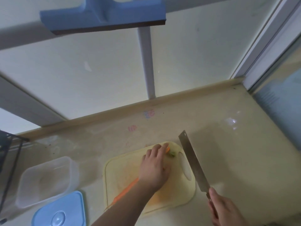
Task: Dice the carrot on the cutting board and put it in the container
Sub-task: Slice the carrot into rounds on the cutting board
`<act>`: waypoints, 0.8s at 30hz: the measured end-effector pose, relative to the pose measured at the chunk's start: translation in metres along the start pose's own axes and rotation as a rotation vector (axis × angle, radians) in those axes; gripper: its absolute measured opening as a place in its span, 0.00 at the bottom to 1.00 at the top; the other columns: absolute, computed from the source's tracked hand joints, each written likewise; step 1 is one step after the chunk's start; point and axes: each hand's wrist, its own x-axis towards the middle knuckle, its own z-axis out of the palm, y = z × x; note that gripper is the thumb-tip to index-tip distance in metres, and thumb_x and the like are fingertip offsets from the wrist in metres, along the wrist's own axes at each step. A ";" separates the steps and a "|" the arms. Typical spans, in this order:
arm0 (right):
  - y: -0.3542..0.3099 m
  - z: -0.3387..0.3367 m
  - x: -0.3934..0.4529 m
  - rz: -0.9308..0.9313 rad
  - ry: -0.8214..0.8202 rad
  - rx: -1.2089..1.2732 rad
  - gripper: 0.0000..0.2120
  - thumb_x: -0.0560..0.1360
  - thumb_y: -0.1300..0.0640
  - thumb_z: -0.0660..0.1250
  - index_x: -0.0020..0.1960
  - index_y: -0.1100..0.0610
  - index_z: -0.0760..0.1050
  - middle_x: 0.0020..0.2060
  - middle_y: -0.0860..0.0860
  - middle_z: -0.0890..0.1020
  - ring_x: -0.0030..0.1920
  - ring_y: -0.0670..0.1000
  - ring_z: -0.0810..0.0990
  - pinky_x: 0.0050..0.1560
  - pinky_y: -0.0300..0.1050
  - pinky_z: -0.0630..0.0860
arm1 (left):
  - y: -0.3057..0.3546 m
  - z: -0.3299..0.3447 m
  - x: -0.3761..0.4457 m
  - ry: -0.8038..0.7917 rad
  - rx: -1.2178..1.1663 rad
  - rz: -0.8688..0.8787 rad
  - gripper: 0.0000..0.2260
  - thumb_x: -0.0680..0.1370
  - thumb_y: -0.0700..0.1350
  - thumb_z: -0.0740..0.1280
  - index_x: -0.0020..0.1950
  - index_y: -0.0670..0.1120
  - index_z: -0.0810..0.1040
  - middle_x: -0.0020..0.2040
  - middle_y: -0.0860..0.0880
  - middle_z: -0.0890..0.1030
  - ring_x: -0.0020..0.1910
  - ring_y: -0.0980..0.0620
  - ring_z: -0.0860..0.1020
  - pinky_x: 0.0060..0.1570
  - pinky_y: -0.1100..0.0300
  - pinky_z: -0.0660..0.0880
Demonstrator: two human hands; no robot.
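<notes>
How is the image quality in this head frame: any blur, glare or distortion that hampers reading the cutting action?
Head view: soft overall, with blur on the left hand and carrot; wide-angle bending skews the wall lines and counter edge; a glare patch sits on the countertop far right; the knife throws a broad soft shadow to its right; the cutting board remains readable.

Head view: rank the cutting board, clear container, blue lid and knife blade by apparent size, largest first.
1. cutting board
2. clear container
3. blue lid, partly cut off by the frame, so unsure against the container
4. knife blade
</notes>
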 end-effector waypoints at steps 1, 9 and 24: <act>0.005 0.000 0.002 -0.011 0.063 0.018 0.30 0.76 0.41 0.64 0.29 0.66 0.73 0.23 0.57 0.73 0.27 0.53 0.69 0.27 0.38 0.65 | 0.004 0.000 0.008 -0.016 -0.007 -0.004 0.28 0.80 0.50 0.63 0.79 0.55 0.61 0.74 0.52 0.67 0.69 0.47 0.68 0.68 0.54 0.65; 0.024 0.003 0.018 -0.058 0.152 0.157 0.16 0.77 0.59 0.69 0.37 0.71 0.79 0.34 0.65 0.82 0.39 0.58 0.81 0.24 0.27 0.69 | 0.014 0.002 0.059 -0.053 -0.177 -0.129 0.13 0.82 0.43 0.63 0.66 0.49 0.77 0.60 0.49 0.78 0.52 0.49 0.78 0.51 0.58 0.76; 0.031 -0.001 0.034 -0.148 -0.012 0.087 0.25 0.77 0.56 0.70 0.28 0.72 0.73 0.26 0.70 0.75 0.33 0.60 0.76 0.27 0.34 0.70 | -0.030 -0.014 0.043 0.126 -0.199 -0.173 0.14 0.82 0.51 0.64 0.64 0.47 0.79 0.60 0.51 0.77 0.58 0.49 0.76 0.59 0.54 0.74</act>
